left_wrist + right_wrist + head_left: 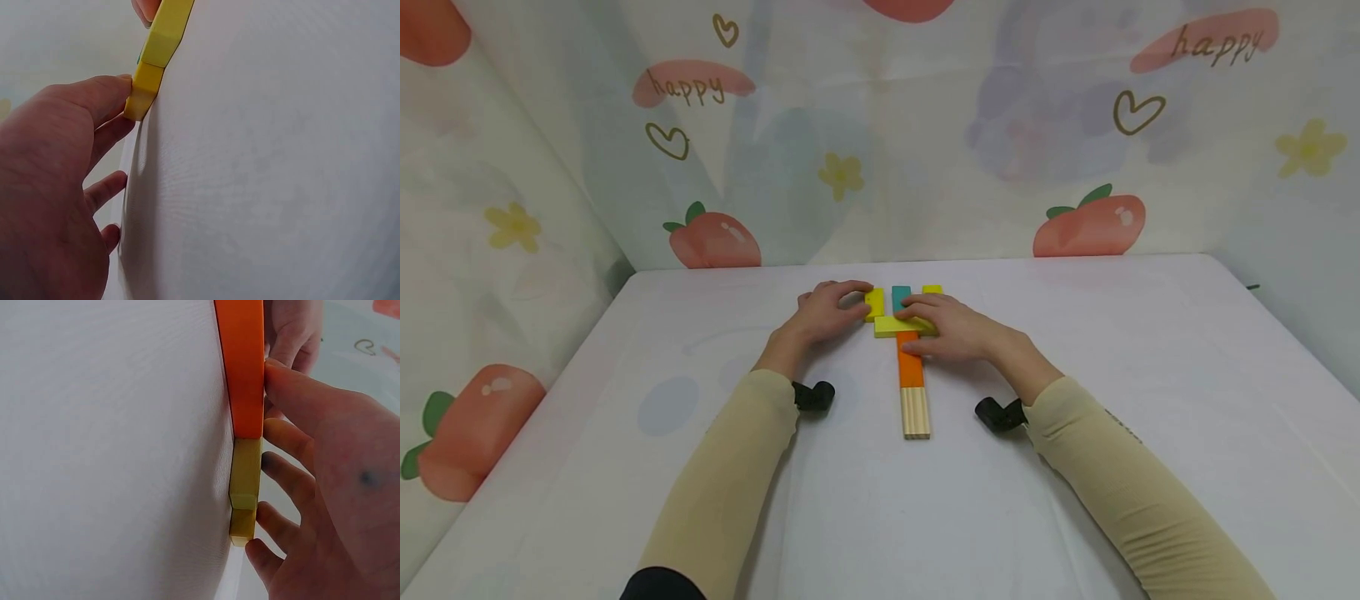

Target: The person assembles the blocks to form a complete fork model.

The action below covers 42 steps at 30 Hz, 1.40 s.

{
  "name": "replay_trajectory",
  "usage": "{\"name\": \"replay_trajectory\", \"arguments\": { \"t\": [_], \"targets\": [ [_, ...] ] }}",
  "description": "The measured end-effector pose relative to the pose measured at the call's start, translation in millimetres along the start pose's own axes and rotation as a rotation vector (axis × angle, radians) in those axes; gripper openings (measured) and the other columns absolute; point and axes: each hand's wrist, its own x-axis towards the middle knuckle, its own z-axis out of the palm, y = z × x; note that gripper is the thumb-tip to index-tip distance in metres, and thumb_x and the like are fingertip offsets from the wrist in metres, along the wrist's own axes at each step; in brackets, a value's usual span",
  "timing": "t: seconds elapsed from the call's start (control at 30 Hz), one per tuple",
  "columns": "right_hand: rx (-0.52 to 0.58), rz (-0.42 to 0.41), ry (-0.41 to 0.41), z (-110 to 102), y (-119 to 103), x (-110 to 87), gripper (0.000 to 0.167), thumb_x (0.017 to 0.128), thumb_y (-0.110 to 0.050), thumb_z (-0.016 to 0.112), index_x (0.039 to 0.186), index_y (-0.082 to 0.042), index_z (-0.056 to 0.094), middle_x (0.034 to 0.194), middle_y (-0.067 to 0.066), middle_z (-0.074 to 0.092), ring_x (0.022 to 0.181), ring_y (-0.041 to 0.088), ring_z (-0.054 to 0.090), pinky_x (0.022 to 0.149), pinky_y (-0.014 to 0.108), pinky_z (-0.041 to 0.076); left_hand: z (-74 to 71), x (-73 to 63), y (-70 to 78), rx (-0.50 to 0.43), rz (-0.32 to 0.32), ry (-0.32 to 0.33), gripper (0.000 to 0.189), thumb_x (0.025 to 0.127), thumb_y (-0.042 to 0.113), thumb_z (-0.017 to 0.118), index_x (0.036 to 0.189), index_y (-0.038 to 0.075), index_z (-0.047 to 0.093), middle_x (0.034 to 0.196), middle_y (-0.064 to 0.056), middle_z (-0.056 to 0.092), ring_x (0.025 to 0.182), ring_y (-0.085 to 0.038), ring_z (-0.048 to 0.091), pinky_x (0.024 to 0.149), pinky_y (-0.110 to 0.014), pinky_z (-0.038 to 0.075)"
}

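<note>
Flat blocks lie together on the table. My left hand (829, 312) pinches a small yellow block (875, 305) at the far left of the group, thumb and index finger at its edges. A lime-yellow block (886, 327) lies crosswise just nearer. Across it spreads my right hand (962, 329), its thumb resting on the orange block (911, 367) and its other fingers on the blocks beyond. A teal block (901, 296) and another yellow block (932, 289) stick out past the crosswise one, partly hidden by the right hand. Below the orange block lies a plain wooden block (915, 413).
A white cloth covers the table (842, 517), whose far edge runs just behind the blocks. A printed curtain (910, 217) hangs behind it. Black wrist cameras sit under both forearms.
</note>
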Motion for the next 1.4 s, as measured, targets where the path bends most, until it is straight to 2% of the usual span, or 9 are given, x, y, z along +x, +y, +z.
{"name": "replay_trajectory", "arguments": {
  "t": [1.4],
  "targets": [
    [0.013, 0.007, 0.011, 0.4, -1.9, -1.4, 0.057, 0.098, -0.038, 0.066, 0.148, -0.013, 0.054, 0.163, 0.012, 0.035, 0.152, 0.037, 0.025, 0.123, 0.058, 0.022, 0.5, 0.9, 0.1, -0.018, 0.014, 0.003, 0.045, 0.102, 0.04, 0.057, 0.146, 0.029, 0.057, 0.155, 0.0, 0.049, 0.148, -0.031, 0.03, 0.121, -0.062, 0.01]
  ]
}}
